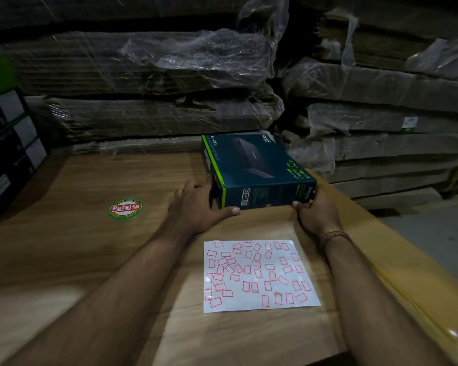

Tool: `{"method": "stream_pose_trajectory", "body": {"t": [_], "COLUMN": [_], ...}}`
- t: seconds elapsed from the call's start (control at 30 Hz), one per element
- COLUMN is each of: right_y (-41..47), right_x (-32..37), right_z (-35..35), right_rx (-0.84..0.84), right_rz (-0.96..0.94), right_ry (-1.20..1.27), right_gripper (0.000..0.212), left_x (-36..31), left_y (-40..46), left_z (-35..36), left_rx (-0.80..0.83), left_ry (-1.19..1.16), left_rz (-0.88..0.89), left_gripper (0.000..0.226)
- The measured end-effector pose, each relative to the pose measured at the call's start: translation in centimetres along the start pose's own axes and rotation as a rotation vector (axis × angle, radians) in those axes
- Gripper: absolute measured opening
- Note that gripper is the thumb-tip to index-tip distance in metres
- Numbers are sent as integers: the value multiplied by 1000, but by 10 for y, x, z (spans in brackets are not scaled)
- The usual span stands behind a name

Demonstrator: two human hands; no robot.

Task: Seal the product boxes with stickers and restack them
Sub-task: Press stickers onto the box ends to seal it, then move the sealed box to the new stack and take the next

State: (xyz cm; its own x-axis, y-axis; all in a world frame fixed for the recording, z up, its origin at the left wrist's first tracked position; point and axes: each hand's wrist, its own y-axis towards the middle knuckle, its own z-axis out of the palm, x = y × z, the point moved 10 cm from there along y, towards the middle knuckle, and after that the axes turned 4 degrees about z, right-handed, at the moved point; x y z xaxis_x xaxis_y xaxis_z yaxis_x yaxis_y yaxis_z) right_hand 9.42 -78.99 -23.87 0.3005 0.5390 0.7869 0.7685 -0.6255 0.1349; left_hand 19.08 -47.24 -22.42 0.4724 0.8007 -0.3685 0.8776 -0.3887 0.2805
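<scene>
We grip the dark teal cardboard product box (257, 170) at its near corners, left hand (196, 204) and right hand (315, 210) clamped on it, beyond the white sticker sheet (259, 276) on the wooden counter (90, 247).

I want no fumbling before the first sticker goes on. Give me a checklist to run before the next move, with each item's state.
1. Box lies flat on the table: ok.
2. Left hand grips its near left corner: ok.
3. Right hand grips its near right corner: ok.
4. Sticker sheet lies between the forearms: ok.
5. A hand free to peel: not ok.
6. Box flap already sealed: cannot tell.
</scene>
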Motion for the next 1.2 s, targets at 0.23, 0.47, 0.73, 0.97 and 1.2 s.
{"method": "stream_pose_trajectory", "body": {"t": [0.23, 0.47, 0.73, 0.97, 1.2], "right_y": [-4, -19, -53, -115, -188], "right_x": [-1, 3, 33, 65, 160], "right_z": [-2, -7, -25, -16, 41], "right_rx": [-24, -72, -216, -270, -3], "right_rz": [28, 52, -3, 98, -240], "right_ry": [31, 58, 57, 7, 24], "right_gripper": [52, 47, 55, 60, 25], "left_x": [-2, 5, 36, 63, 83], "left_y": [-5, -23, -66, -117, -171], "left_z": [-5, -23, -32, -50, -87], "left_rx": [-52, -140, -242, -406, -455], "left_ry": [11, -170, -839, -1106, -1177], "left_rz": [48, 29, -222, -271, -333], "left_gripper": [100, 122, 75, 17, 11]}}
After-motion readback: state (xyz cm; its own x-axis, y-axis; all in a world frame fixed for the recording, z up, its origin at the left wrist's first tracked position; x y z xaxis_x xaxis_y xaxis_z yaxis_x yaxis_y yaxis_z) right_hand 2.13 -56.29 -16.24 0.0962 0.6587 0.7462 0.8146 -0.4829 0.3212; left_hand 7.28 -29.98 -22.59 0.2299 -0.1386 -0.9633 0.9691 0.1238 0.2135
